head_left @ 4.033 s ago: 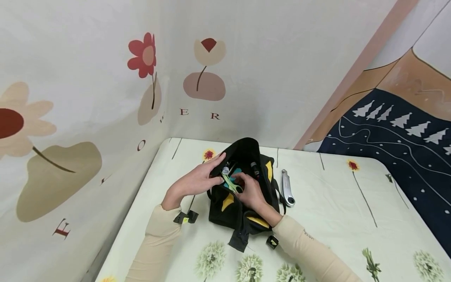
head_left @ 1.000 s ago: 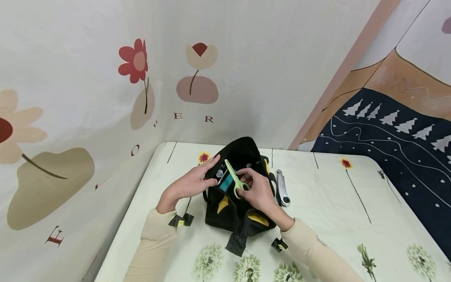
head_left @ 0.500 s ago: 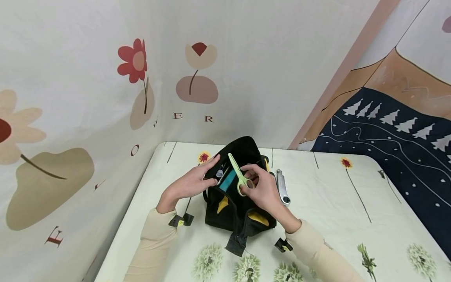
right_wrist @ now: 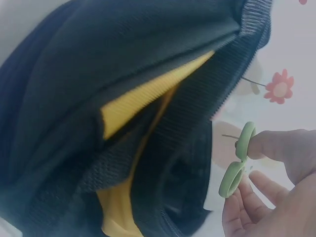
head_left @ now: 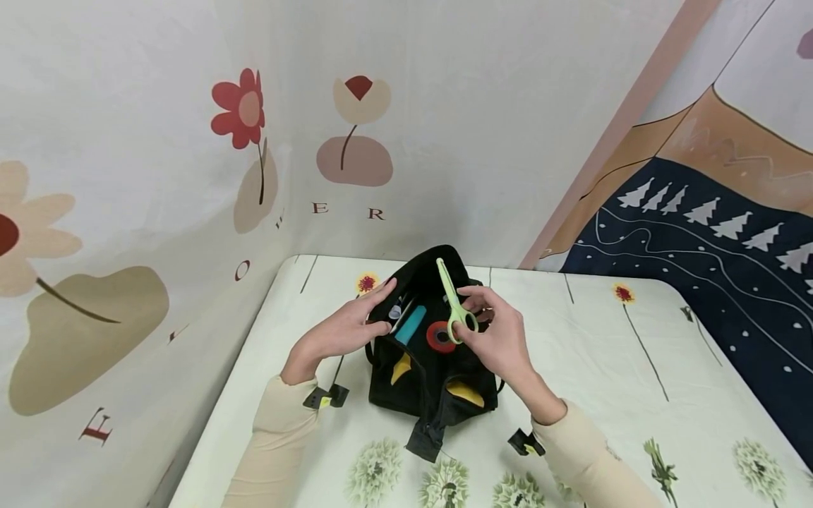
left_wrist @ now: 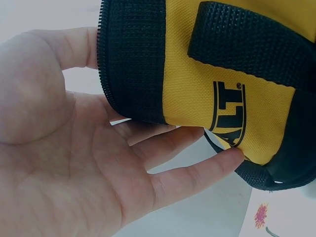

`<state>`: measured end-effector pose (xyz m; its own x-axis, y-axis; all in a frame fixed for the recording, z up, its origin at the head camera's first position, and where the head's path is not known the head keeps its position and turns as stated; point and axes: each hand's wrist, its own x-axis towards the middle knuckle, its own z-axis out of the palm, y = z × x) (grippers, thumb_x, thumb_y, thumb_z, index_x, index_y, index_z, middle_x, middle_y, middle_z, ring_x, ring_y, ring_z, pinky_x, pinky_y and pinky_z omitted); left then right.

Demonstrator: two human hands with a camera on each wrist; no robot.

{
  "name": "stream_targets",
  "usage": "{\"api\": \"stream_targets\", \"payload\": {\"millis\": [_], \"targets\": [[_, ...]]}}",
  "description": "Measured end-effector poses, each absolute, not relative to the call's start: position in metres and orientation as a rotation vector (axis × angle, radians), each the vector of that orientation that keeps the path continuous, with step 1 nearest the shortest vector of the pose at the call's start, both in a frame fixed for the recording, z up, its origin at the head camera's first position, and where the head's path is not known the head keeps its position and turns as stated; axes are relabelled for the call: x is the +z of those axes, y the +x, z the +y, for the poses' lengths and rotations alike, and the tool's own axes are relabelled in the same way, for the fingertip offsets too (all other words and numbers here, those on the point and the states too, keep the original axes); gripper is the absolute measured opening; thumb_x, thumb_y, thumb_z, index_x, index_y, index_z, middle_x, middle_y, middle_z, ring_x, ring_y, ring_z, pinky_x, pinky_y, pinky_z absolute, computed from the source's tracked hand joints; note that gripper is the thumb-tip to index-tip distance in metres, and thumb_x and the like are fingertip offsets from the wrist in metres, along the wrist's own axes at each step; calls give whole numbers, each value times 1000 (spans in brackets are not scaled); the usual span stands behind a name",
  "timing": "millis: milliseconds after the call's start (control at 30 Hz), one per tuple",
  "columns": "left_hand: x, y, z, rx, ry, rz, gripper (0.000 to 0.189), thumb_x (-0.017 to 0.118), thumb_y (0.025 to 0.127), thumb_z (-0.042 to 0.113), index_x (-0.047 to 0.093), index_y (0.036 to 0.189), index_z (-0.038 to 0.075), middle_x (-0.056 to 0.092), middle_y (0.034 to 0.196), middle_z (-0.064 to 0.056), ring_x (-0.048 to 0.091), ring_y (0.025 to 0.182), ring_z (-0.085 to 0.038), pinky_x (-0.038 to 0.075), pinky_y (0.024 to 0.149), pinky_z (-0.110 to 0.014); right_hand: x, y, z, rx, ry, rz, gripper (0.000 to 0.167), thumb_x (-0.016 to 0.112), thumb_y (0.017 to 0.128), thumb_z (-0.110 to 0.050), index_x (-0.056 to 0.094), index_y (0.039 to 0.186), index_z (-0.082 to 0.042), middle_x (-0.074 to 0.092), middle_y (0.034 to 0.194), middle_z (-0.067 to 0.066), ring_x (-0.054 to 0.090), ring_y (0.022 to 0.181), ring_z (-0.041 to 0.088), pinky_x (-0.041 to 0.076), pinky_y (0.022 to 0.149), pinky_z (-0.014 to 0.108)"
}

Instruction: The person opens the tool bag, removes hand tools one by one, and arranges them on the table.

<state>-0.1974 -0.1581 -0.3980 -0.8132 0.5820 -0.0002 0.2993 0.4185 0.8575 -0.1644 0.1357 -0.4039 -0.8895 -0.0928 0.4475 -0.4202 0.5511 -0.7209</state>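
Note:
A black and yellow tool bag point(head_left: 396, 384) stands unzipped on the table. My left hand point(head_left: 343, 328) holds its left rim, the thumb at the zipped edge and the long fingers along the yellow outer wall, as the left wrist view shows. With thumb and fingers my right hand point(head_left: 502, 335) pinches light green scissors point(head_left: 450, 293) by the finger loops, blades pointing up and away over the bag's mouth. In the right wrist view the green loops point(right_wrist: 232, 178) show beside the bag. Inside the bag lie a red roll point(head_left: 440, 337) with a dark centre and a teal object point(head_left: 411, 324).
A small clear-ended item point(head_left: 395, 312) leans inside the bag's left side. The bag stands on a white flower-print tablecloth point(head_left: 591, 367), with a printed wall point(head_left: 444, 141) close behind. A black strap point(head_left: 425, 439) hangs off the bag's front.
My right hand has drawn the scissors up and to the right out of the bag, uncovering the red roll. The silver tool right of the bag is now hidden behind that hand. My left hand keeps its place.

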Motion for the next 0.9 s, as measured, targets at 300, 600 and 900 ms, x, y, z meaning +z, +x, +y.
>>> {"api": "stream_targets", "payload": {"millis": [300, 600, 900], "targets": [[-398, -198, -158, 1339, 759, 2383, 82, 54, 107, 9, 13, 178, 3, 7, 185, -18, 9, 171, -38, 20, 134, -62, -396, -164, 157, 1262, 302, -2399, 50, 86, 85, 7, 77, 133, -6, 78, 103, 11, 71, 99, 30, 58, 85, 29], [-399, -199, -157, 1327, 766, 2388, 82, 54, 107, 9, 13, 177, 2, 7, 185, -19, 9, 171, -39, 19, 134, -62, -403, -164, 186, 1217, 216, -2371, 52, 86, 82, 11, 77, 131, -4, 78, 100, 14, 72, 96, 32, 54, 83, 18], [-398, -198, -158, 1329, 758, 2390, 82, 54, 107, 9, 13, 178, 2, 7, 185, -19, 9, 171, -39, 19, 134, -62, -412, -165, 206, 1158, 116, -2395, 50, 86, 84, 11, 76, 131, -3, 78, 98, 16, 72, 95, 34, 51, 81, 13]]}}
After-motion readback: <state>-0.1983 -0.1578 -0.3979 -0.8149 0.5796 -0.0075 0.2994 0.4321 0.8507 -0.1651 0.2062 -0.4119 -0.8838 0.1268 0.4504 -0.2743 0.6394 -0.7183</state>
